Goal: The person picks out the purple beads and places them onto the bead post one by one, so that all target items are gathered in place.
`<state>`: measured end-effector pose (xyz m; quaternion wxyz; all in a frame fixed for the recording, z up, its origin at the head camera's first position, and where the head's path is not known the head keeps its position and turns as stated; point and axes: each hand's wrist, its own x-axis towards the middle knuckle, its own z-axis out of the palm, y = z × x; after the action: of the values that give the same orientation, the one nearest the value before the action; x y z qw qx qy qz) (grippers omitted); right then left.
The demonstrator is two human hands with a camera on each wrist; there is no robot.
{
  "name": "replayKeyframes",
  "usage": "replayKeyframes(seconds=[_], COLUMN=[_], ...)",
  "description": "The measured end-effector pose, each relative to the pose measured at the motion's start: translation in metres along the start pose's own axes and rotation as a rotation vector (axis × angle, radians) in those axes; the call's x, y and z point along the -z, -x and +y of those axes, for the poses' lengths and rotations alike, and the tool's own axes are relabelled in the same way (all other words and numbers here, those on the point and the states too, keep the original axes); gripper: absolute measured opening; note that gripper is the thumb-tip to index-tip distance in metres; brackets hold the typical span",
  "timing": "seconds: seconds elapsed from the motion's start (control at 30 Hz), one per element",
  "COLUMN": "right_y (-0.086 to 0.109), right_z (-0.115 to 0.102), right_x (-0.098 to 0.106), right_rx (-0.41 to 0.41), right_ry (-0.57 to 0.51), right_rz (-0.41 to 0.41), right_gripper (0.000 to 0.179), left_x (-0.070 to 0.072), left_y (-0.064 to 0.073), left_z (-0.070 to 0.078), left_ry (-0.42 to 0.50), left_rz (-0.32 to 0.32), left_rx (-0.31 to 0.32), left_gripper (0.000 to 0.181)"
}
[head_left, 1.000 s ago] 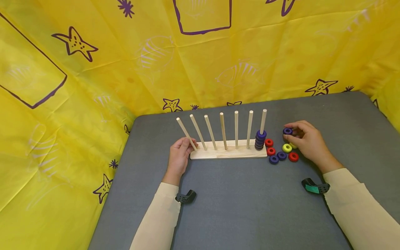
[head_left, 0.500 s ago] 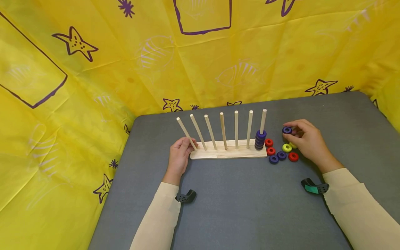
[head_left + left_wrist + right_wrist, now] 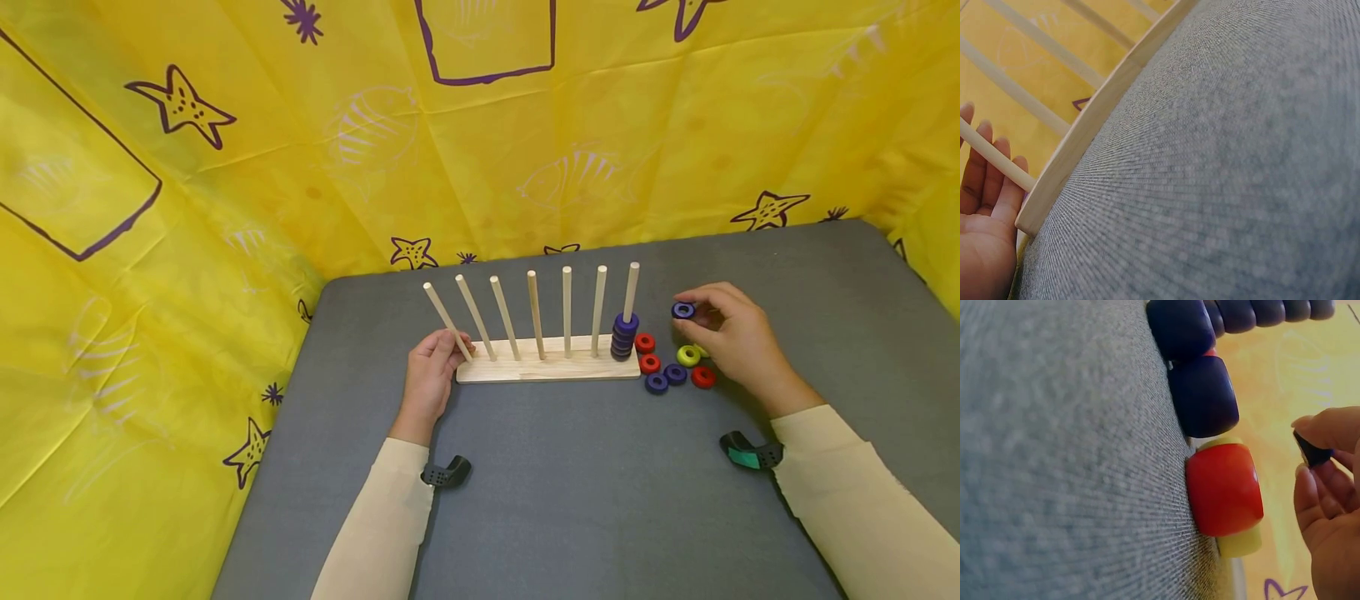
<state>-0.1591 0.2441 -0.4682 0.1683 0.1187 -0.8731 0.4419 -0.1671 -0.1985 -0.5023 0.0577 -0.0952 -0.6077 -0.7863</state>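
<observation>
While a glossy dark-blue ring (image 3: 682, 317) is pinched by its rim between the thumb and fingers of the right hand (image 3: 738, 337), raised off the grey table (image 3: 547, 475) right of the frame's centre, the left hand (image 3: 431, 375) is placed at the left end of a pale wooden base (image 3: 543, 370), its fingers lying behind the leftmost wooden peg (image 3: 442, 312); whether that peg is gripped cannot be told. A stack of dark-blue rings (image 3: 624, 340) is threaded on the rightmost wooden peg (image 3: 631, 292), and loose red, yellow and blue rings (image 3: 703, 385) are scattered beneath the raised one. For good handling, the held ring should probably be kept level, its hole uncovered, and lifted higher than the peg's tip if brought there; the base is best steadied from the left, and brushing the loose pieces avoided.
</observation>
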Motion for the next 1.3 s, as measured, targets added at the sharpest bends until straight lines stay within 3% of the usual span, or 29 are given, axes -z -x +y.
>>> replayKeyframes(seconds=[0.67, 1.3], right_y=[-0.001, -0.003], right_z=[-0.021, -0.058], right_x=[0.001, 0.011], right_rx=[0.085, 0.174], right_ry=[-0.015, -0.098], right_rz=[0.010, 0.054], right_gripper=[0.033, 0.035], left_x=[-0.001, -0.001], left_y=[-0.001, -0.001], left_z=[0.001, 0.000], left_ry=[0.010, 0.008], left_rz=[0.013, 0.021], left_rx=[0.007, 0.013], left_gripper=[0.035, 0.030])
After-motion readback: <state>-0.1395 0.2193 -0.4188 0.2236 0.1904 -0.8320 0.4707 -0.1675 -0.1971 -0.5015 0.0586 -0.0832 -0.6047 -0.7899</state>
